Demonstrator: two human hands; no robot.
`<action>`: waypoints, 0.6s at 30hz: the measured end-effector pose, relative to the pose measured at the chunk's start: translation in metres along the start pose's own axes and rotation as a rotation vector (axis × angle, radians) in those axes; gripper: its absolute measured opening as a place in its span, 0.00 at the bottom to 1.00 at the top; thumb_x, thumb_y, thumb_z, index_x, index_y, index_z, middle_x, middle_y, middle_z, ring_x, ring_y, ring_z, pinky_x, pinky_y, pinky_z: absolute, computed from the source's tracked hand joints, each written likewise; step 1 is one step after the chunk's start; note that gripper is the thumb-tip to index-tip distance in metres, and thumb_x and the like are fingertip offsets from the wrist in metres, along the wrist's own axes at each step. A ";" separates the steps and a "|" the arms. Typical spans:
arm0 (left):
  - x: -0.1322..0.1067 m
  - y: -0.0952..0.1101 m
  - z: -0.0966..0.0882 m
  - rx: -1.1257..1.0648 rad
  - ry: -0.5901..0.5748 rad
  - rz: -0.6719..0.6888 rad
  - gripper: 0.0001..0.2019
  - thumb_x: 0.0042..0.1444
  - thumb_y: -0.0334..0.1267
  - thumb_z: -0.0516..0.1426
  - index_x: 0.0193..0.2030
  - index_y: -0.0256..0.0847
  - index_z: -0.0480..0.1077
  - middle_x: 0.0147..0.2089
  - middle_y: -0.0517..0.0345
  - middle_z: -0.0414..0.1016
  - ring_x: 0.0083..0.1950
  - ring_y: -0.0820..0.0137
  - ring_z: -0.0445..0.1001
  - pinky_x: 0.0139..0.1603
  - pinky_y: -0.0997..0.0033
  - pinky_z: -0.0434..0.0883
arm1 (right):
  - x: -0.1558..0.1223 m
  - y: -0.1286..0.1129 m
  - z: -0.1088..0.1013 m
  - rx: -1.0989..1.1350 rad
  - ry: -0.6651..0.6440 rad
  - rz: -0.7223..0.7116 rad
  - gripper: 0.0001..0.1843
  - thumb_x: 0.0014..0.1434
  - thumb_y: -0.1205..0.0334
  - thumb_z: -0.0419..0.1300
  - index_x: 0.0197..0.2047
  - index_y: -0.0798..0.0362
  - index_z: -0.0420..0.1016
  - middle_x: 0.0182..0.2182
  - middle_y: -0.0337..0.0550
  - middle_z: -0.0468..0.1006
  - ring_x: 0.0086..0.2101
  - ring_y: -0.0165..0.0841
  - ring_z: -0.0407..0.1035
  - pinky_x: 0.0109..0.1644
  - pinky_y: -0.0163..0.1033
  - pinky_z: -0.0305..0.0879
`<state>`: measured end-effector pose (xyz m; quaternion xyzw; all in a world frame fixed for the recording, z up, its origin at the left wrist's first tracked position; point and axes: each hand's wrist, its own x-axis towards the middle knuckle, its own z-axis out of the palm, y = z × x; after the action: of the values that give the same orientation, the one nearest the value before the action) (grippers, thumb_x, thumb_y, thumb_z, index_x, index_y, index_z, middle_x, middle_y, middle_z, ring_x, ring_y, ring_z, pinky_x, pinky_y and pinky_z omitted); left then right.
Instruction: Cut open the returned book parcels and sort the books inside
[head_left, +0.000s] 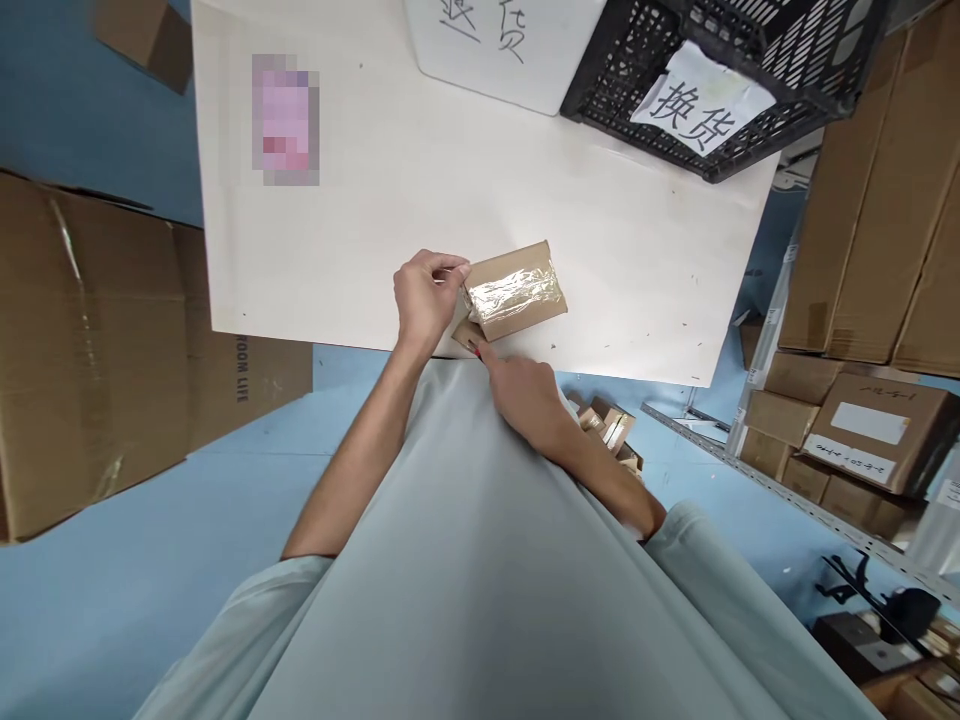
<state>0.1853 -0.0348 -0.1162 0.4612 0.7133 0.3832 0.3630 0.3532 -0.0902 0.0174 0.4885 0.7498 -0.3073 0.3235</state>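
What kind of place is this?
Probably a warehouse or stockroom: cardboard cartons stacked at metal shelving on the right, a black crate with a handwritten paper sign, and a small taped box at a white table.

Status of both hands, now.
Left hand: closed, thumb and fingers pinching the taped cardboard box at its left edge.
Right hand: closed, apparently on a small red item, too hidden to identify.
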 end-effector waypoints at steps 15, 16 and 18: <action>-0.037 0.003 0.015 -0.076 0.027 -0.004 0.27 0.78 0.62 0.58 0.70 0.46 0.77 0.71 0.42 0.81 0.69 0.58 0.82 0.71 0.57 0.80 | 0.037 0.119 0.005 0.739 0.581 0.252 0.28 0.85 0.40 0.48 0.57 0.51 0.80 0.40 0.48 0.88 0.35 0.40 0.81 0.42 0.39 0.73; -0.040 0.004 0.016 -0.071 0.021 0.010 0.29 0.78 0.64 0.57 0.73 0.46 0.76 0.73 0.42 0.80 0.72 0.57 0.81 0.73 0.56 0.79 | 0.042 0.117 0.011 0.766 0.585 0.252 0.26 0.85 0.40 0.49 0.55 0.50 0.80 0.41 0.48 0.88 0.36 0.40 0.82 0.43 0.39 0.74; -0.041 0.005 0.016 -0.032 0.011 0.041 0.32 0.78 0.66 0.56 0.77 0.48 0.73 0.74 0.41 0.77 0.75 0.55 0.78 0.77 0.52 0.76 | 0.048 0.107 0.022 0.804 0.584 0.253 0.24 0.84 0.40 0.51 0.54 0.49 0.80 0.42 0.46 0.88 0.38 0.40 0.83 0.45 0.40 0.75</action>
<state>0.2135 -0.0679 -0.1118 0.4677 0.6996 0.4044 0.3582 0.4417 -0.0459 -0.0488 0.7268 0.5663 -0.3806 -0.0785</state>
